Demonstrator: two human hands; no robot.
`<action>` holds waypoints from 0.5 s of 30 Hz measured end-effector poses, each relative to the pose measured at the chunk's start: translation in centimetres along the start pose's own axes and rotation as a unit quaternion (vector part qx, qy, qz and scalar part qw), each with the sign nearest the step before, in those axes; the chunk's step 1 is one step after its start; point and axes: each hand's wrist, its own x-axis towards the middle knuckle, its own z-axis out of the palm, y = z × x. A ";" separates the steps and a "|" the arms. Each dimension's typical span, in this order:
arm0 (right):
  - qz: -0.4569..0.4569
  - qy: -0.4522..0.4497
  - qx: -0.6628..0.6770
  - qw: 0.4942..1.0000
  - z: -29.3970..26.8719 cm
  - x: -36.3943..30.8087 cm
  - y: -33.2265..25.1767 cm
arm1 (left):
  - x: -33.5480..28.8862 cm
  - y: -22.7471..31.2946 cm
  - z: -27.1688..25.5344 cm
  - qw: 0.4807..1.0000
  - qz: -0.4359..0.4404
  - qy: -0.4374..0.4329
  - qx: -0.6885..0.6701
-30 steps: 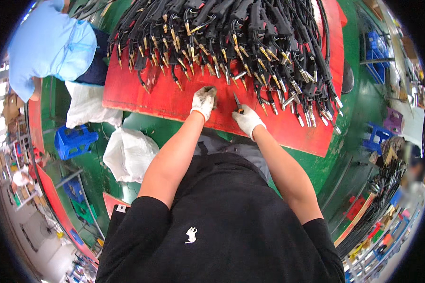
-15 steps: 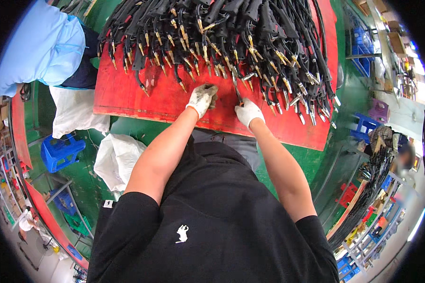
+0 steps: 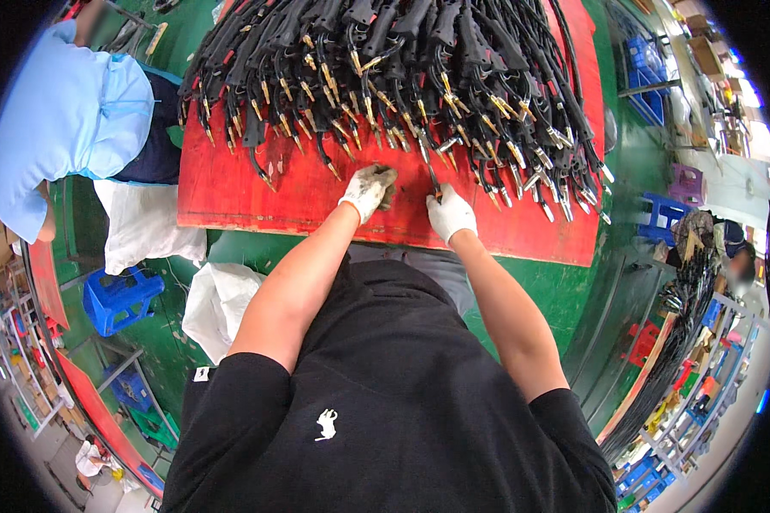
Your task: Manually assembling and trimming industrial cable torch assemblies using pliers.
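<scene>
Several black welding torches (image 3: 385, 43) lie piled side by side on a red tabletop (image 3: 257, 197), their brass and silver tips pointing toward me. My left hand (image 3: 370, 191), in a white glove with grimy fingertips, is curled closed just short of the tips. Whatever it may hold is hidden by the fingers. To its right, my gloved right hand (image 3: 450, 214) is closed round the near end of a slim dark hand tool (image 3: 434, 178). The tool's silvery far end reaches among the torch tips; whether it touches one I cannot tell.
A person in light blue (image 3: 77, 120) bends at the far left. White sacks (image 3: 150, 224) and a blue stool (image 3: 121, 299) stand left of the table on the green floor. Black cables (image 3: 667, 368) fill a rack at the right, near another blue stool (image 3: 661, 218).
The view has turned slightly. Both hands remain closed in nearly the same spots before the torches. The person in light blue shows more of an arm.
</scene>
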 end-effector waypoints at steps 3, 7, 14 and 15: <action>-0.006 0.008 0.018 1.000 0.0 -0.1 -0.2 | 0.1 -0.3 -0.1 1.000 0.001 -0.007 0.004; -0.037 -0.010 -0.001 0.999 -0.9 1.0 -0.4 | -0.2 0.0 0.2 1.000 0.003 0.000 0.022; -0.097 0.009 0.096 0.991 0.6 1.7 2.1 | -0.4 0.1 1.4 1.000 -0.001 0.021 0.022; -0.035 -0.066 0.264 0.962 0.6 1.4 2.1 | -0.2 0.1 1.7 0.999 0.017 0.030 0.027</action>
